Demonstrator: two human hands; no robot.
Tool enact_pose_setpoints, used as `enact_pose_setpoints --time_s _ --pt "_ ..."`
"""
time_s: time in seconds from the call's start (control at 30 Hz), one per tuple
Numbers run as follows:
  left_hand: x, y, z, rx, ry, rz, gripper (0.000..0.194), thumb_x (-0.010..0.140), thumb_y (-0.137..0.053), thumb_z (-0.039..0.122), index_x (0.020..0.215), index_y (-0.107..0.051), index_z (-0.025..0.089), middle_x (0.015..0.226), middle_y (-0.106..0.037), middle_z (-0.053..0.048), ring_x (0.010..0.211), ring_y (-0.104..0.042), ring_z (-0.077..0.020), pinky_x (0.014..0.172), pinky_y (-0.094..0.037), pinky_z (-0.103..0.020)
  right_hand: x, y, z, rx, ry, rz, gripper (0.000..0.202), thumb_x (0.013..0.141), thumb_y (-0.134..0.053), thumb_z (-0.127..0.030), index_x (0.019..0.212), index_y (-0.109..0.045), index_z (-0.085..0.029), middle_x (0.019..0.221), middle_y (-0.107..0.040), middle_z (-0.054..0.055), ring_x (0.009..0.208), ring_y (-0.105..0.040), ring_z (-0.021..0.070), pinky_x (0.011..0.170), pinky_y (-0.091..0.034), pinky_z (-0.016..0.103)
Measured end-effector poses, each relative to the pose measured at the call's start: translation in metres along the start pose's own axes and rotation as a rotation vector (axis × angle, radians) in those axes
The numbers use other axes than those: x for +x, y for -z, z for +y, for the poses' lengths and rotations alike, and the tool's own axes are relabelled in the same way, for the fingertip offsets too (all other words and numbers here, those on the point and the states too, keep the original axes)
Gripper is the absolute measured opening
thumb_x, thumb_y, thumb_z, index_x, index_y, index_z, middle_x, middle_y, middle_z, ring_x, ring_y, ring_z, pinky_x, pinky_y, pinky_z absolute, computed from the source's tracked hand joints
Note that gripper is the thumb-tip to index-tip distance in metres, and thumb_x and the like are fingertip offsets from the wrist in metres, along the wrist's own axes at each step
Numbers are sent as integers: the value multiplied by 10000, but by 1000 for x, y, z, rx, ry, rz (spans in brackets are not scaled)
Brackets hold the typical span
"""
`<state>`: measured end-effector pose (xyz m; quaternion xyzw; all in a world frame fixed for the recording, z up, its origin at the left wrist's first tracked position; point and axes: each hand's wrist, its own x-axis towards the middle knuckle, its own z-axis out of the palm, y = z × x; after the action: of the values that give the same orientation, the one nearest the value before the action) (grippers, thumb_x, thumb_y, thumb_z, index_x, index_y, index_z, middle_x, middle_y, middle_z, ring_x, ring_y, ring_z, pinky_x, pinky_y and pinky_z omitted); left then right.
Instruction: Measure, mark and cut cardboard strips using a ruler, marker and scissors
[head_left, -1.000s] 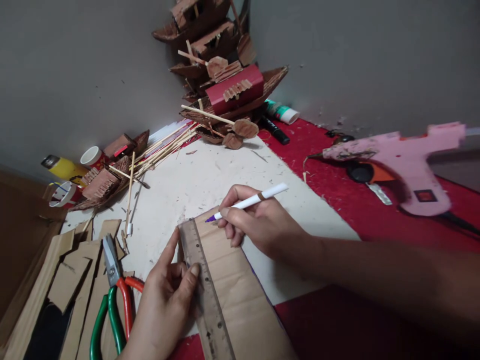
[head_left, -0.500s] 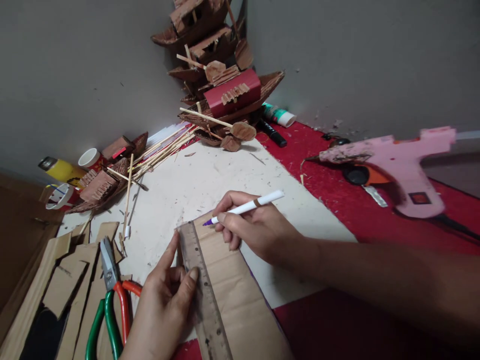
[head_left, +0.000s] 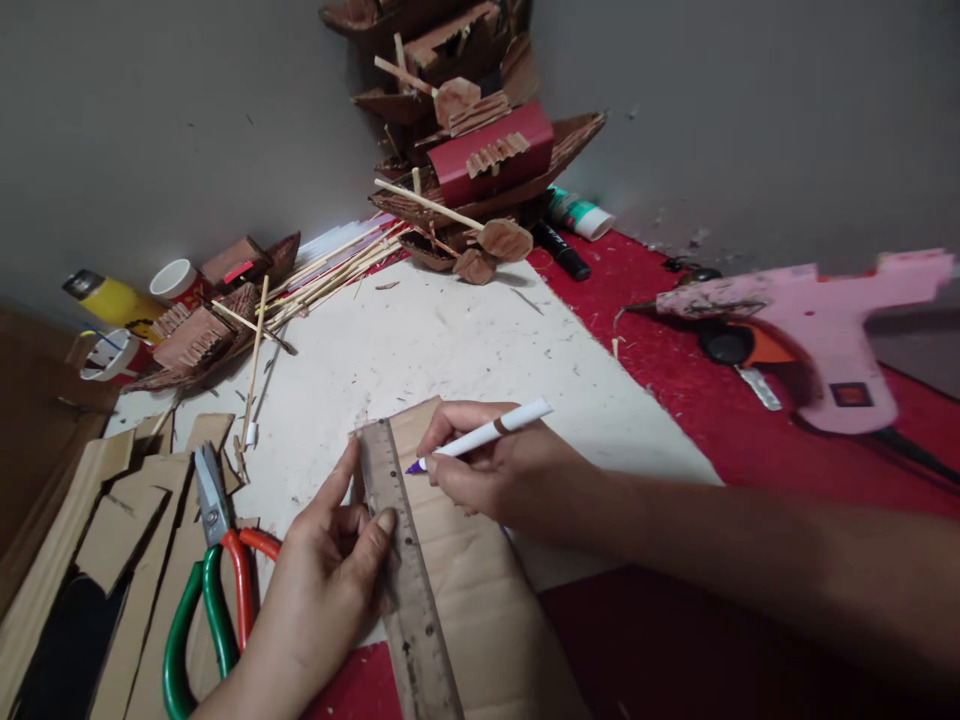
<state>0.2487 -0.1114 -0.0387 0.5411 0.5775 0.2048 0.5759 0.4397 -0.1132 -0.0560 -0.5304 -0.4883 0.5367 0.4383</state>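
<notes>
My left hand (head_left: 330,560) grips the edge of a clear, worn ruler (head_left: 416,610), thumb on top and index finger stretched along its far corner. The ruler lies lengthwise over a piece of brown cardboard (head_left: 487,620). Between the fingers of my right hand (head_left: 495,460) is a white marker (head_left: 487,435) with a purple tip. That tip is close beside the ruler's right edge, at the far part of the cardboard; whether it touches the surface I cannot tell. Some fingers of my right hand rest on the cardboard.
Red-and-green-handled shears (head_left: 214,540) lie on cardboard scraps (head_left: 124,530) at left. A pink glue gun (head_left: 832,320) stands right on red cloth (head_left: 690,390). Model boats (head_left: 491,165), thin sticks (head_left: 345,260), paper cups (head_left: 112,355) and a yellow bottle (head_left: 116,300) line the back.
The marker tip has moved toward me along the ruler's right edge, with my right hand. My left hand keeps its hold on the ruler. The view has shifted slightly.
</notes>
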Motion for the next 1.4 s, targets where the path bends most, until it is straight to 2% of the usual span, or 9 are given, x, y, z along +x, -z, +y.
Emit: enact_pose_setpoints --time_s 0.3,0.53,0.73,1.1,1.4 --pt "0 0 2 21 -19 -17 857 820 -666 446 1517 -222 215 537 -455 96 407 -424 -86 395 -339 -192 0 2 4 -209 259 -37 87 722 -561 -83 698 -588 -163 568 -485 -60 499 -392 63 488 -322 190" --pt "2 2 -2 34 -9 -40 880 825 -656 460 1526 -181 220 538 -466 93 414 -404 -89 399 -337 -202 1 4 7 -283 334 -30 64 739 -570 -105 711 -606 -151 562 -481 -63 481 -382 52 483 -318 182" --pt "1 1 1 10 9 -31 935 802 -676 472 1529 -160 192 532 -469 91 403 -408 -92 396 -338 -208 0 3 8 -305 353 -44 62 745 -562 -101 722 -601 -145 531 -474 -65 457 -364 52 464 -303 182" --pt "2 3 -3 22 -12 -54 844 844 -638 452 1524 -177 257 545 -472 99 392 -446 -89 391 -344 -196 1 1 9 -340 405 -60 62 752 -555 -97 741 -605 -132 568 -531 -40 489 -407 62 502 -327 190" --pt "1 2 -1 29 -9 -39 856 829 -652 458 1522 -196 250 547 -449 99 400 -415 -82 390 -330 -191 0 1 8 -367 383 -74 74 751 -537 -105 754 -604 -136 594 -565 -18 512 -443 82 514 -328 210"
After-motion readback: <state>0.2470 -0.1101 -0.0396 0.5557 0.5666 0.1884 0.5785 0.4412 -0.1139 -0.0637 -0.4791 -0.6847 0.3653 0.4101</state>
